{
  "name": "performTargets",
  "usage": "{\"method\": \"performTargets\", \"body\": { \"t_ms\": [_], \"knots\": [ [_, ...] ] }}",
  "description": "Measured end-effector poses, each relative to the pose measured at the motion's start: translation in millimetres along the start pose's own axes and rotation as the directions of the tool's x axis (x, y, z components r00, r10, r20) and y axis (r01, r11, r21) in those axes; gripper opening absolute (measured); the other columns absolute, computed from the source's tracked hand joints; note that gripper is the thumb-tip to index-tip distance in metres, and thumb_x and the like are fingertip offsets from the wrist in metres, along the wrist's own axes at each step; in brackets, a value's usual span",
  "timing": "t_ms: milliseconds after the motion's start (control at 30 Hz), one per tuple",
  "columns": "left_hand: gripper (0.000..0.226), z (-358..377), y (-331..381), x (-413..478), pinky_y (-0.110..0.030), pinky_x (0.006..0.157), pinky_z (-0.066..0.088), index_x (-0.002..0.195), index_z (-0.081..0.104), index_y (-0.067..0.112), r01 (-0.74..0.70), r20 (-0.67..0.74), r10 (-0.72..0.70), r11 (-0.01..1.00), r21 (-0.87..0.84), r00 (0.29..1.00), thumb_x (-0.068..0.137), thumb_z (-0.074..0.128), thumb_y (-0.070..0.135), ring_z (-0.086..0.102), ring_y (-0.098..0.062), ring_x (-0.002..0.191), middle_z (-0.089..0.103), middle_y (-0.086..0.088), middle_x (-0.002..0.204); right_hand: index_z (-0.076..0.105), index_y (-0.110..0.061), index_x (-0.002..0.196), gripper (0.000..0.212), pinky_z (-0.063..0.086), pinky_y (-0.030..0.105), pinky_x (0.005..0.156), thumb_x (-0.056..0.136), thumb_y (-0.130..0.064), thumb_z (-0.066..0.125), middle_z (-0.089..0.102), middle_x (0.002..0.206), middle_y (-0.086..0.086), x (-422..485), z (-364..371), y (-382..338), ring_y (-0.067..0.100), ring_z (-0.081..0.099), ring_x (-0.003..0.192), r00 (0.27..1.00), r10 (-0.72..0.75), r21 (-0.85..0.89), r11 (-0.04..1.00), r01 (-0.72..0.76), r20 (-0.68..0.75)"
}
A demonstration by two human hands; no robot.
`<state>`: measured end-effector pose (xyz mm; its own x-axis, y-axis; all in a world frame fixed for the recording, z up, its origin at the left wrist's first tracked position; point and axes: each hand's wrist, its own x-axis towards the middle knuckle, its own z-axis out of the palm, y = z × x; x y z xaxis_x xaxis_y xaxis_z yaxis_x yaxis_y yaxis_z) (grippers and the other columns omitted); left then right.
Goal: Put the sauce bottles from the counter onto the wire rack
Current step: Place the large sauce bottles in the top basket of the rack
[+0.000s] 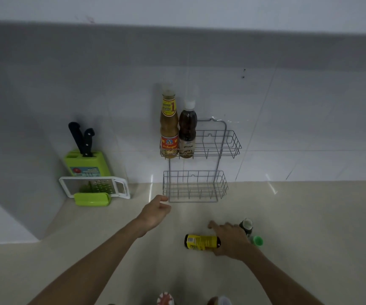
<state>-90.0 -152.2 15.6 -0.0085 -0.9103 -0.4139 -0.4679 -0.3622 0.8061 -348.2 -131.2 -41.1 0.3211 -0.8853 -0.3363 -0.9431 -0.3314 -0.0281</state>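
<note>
Two bottles stand in the wire rack's [199, 148] upper basket—the lower one holds nothing. The right hand [232, 241] grasps a yellow-labelled bottle [202, 242] lying on the desk [309, 227]; two more bottles [246, 225] stand beside it. The left hand [155, 211] hovers, loosely curled, holding nothing.

The wall [287, 111] was faced in large glossy white tiles with thin grout lines, a grey band running across its upper part. A beige polished counter [309, 227] met it below, showing small light reflections. Lighting was dim and cool overall.
</note>
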Motion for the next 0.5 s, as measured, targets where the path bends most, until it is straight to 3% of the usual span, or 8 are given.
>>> {"method": "performTargets", "body": {
  "t_ms": [100, 200, 267, 400, 500],
  "knots": [
    [0.037, -2, 4, 0, -0.025, 0.077, 0.047, 0.128, 0.048, 0.019, -0.005, -0.015, 0.004, 0.999, -0.054, 1.0, 0.092, 0.057, 0.025, 0.062, -0.022, 0.105, 0.063, -0.005, 0.11, 0.031, -0.034, 0.125, 0.071, 0.044, 0.032, 0.069, 0.068, -0.053, 0.07, 0.068, 0.101, -0.002, -2, -28, 0, 0.023, 0.063, 0.092, 0.991, -0.018, 0.1, 0.994, 0.031, -0.135],
    [0.035, -3, 10, -1, -0.027, 0.077, 0.047, 0.126, 0.049, 0.019, -0.03, -0.047, 0.025, 0.995, -0.1, 0.999, 0.092, 0.056, 0.025, 0.06, -0.021, 0.1, 0.062, -0.008, 0.117, 0.03, -0.039, 0.116, 0.079, 0.051, 0.033, 0.071, 0.055, -0.073, 0.066, 0.069, 0.092, -0.003, -4, -63, 2, 0.019, 0.063, 0.08, 0.982, 0.006, 0.269, 0.962, 0.045, -0.187],
    [0.034, -6, 19, -2, -0.029, 0.085, 0.044, 0.126, 0.05, 0.018, -0.074, -0.102, 0.061, 0.988, -0.137, 0.993, 0.093, 0.054, 0.022, 0.057, -0.019, 0.102, 0.06, -0.009, 0.125, 0.036, -0.039, 0.112, 0.075, 0.055, 0.034, 0.073, 0.055, -0.071, 0.073, 0.071, 0.09, -0.004, -10, -99, 7, 0.014, 0.065, 0.076, 0.97, 0.001, 0.396, 0.913, 0.098, -0.242],
    [0.041, -20, 46, -3, -0.027, 0.095, 0.036, 0.136, 0.043, 0.013, -0.19, -0.245, 0.154, 0.973, -0.13, 0.957, 0.096, 0.05, 0.015, 0.047, -0.025, 0.125, 0.048, -0.008, 0.141, 0.06, -0.029, 0.097, 0.052, 0.052, 0.017, 0.069, 0.059, -0.056, 0.082, 0.069, 0.086, -0.013, -23, -193, 20, -0.002, 0.062, 0.072, 0.904, -0.038, 0.363, 0.908, 0.209, -0.425],
    [0.049, -35, 69, 1, -0.032, 0.105, 0.033, 0.142, 0.034, 0.013, -0.247, -0.319, 0.203, 0.964, -0.102, 0.926, 0.096, 0.05, 0.016, 0.04, -0.027, 0.134, 0.039, -0.009, 0.149, 0.064, -0.028, 0.095, 0.048, 0.053, 0.018, 0.075, 0.059, -0.054, 0.083, 0.066, 0.087, -0.016, -31, -258, 30, -0.004, 0.061, 0.077, 0.846, -0.027, 0.343, 0.907, 0.245, -0.533]
  ]
}}
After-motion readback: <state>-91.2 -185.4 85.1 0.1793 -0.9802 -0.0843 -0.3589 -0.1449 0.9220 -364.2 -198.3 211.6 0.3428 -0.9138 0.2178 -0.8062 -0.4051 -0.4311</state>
